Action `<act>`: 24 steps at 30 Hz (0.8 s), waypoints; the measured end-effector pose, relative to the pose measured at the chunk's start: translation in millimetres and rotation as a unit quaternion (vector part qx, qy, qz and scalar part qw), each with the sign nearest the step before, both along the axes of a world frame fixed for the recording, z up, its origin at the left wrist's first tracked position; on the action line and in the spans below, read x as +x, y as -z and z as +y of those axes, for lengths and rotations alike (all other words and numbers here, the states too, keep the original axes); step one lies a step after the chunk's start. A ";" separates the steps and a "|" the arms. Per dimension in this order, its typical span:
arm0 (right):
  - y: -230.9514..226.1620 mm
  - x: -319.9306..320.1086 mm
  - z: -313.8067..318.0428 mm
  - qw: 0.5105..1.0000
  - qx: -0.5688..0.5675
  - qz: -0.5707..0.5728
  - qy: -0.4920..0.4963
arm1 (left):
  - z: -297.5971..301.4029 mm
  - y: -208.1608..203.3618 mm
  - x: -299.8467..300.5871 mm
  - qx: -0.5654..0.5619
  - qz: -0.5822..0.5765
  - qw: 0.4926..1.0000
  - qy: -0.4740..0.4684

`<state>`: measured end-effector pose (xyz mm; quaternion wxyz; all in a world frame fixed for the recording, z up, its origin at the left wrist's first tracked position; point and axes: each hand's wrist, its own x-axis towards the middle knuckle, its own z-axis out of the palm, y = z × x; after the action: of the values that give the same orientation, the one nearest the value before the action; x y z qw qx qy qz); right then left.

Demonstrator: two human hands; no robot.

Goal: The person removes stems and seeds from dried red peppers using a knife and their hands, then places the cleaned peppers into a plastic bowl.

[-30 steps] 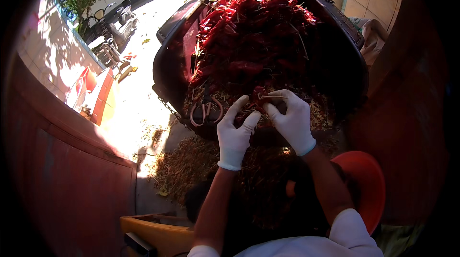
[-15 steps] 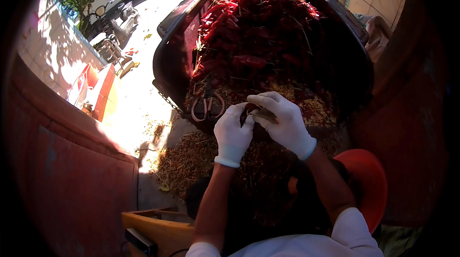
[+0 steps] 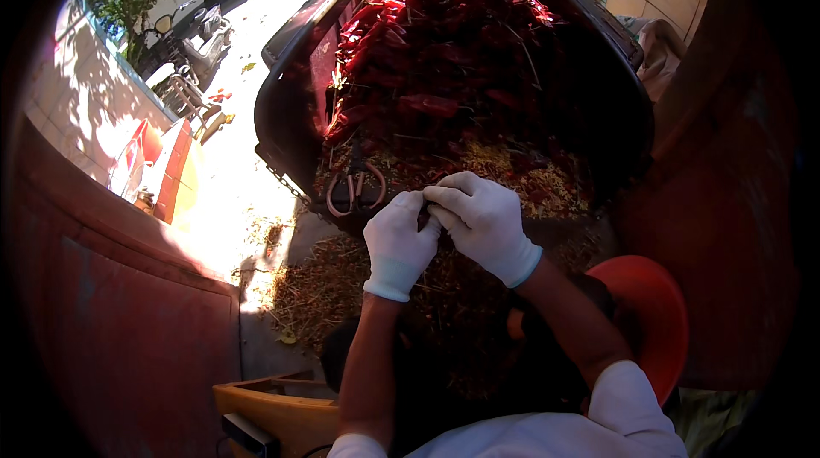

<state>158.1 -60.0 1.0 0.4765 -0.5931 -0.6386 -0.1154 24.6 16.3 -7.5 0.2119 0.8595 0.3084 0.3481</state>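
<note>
My left hand (image 3: 398, 243) and my right hand (image 3: 487, 223), both in white gloves with pale blue cuffs, meet fingertip to fingertip. Their fingers are pinched together; what lies between them is dark, small and mostly hidden. Just beyond them, a heap of dried red chilies (image 3: 436, 105) fills a dark cart (image 3: 282, 121) with raised sides. Left of my left hand, a pair of scissors (image 3: 357, 195) rests on the cart's near end, its loop handles toward me. Loose yellow seeds and bits of stem (image 3: 538, 176) cover the bed around the near chilies.
Stems and seed litter (image 3: 320, 291) lie on the ground below the cart. A red-orange basin (image 3: 662, 313) sits by my right forearm, and a wooden drawer-like box (image 3: 278, 407) at lower left. Red metal panels (image 3: 145, 321) flank me. A parked motorbike (image 3: 192, 48) stands far left.
The fingers of my right hand have closed in against the left fingertips. The dark red piece and the tan flat thing seen between them before are now hidden. The view has shifted slightly.
</note>
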 end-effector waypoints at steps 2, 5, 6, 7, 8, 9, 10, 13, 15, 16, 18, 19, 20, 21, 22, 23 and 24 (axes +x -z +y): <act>2.0 -1.2 -0.1 1.000 0.010 0.024 0.011 | -1.3 1.9 2.9 0.013 -0.001 1.000 0.008; 4.7 1.7 -0.4 0.986 -0.007 0.169 -0.004 | -2.7 1.2 5.8 -0.018 -0.049 0.998 0.039; 2.2 -0.9 0.1 0.969 -0.024 0.245 -0.022 | -2.4 1.4 4.7 -0.050 -0.075 0.995 0.050; -2.1 -2.6 -0.6 0.946 -0.041 0.319 -0.041 | -2.2 2.5 3.9 -0.081 -0.100 0.990 0.060; -9.4 -0.9 -4.7 0.895 -0.117 0.425 -0.065 | -2.2 3.2 3.9 -0.113 -0.125 0.983 0.071; -9.3 2.2 -4.8 0.853 -0.126 0.497 -0.094 | -2.5 3.1 4.5 -0.129 -0.139 0.979 0.078; -8.4 5.6 -4.5 0.805 -0.135 0.565 -0.122 | -2.8 2.9 5.0 -0.145 -0.153 0.974 0.085; -2.6 15.4 -6.2 0.671 -0.126 0.706 -0.190 | -7.6 -0.3 8.8 -0.219 -0.194 0.950 0.106; 7.1 25.9 -2.8 0.546 -0.081 0.799 -0.238 | -14.0 -3.6 12.3 -0.301 -0.230 0.919 0.108; 7.4 29.2 -3.6 0.550 -0.080 0.797 -0.236 | -17.6 -5.0 14.5 -0.353 -0.251 0.895 0.102; 1.3 32.4 -1.7 0.587 -0.079 0.775 -0.220 | -16.6 -6.8 13.3 -0.442 -0.263 0.851 0.104; -1.8 32.7 -1.1 0.604 -0.077 0.764 -0.213 | -16.6 -5.7 14.7 -0.454 -0.283 0.837 0.112; 0.7 32.8 -2.0 0.613 -0.080 0.755 -0.221 | -16.9 -3.1 17.2 -0.465 -0.303 0.823 0.120; 1.1 33.8 -2.1 0.609 -0.073 0.759 -0.216 | -16.8 -1.0 19.1 -0.477 -0.322 0.807 0.129; 1.2 34.6 -2.1 0.606 -0.067 0.764 -0.212 | -16.3 0.0 19.7 -0.495 -0.319 0.796 0.141; 0.9 35.3 -2.2 0.603 -0.061 0.768 -0.208 | -16.1 0.7 19.8 -0.513 -0.316 0.783 0.153; -1.2 36.1 -1.9 0.651 -0.051 0.742 -0.152 | -16.9 -1.0 19.8 -0.530 -0.313 0.771 0.164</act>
<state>194.2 -61.9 2.2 0.7712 -0.3992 -0.1580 0.4701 44.4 -0.6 -6.5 0.7723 0.4921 0.2149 0.3393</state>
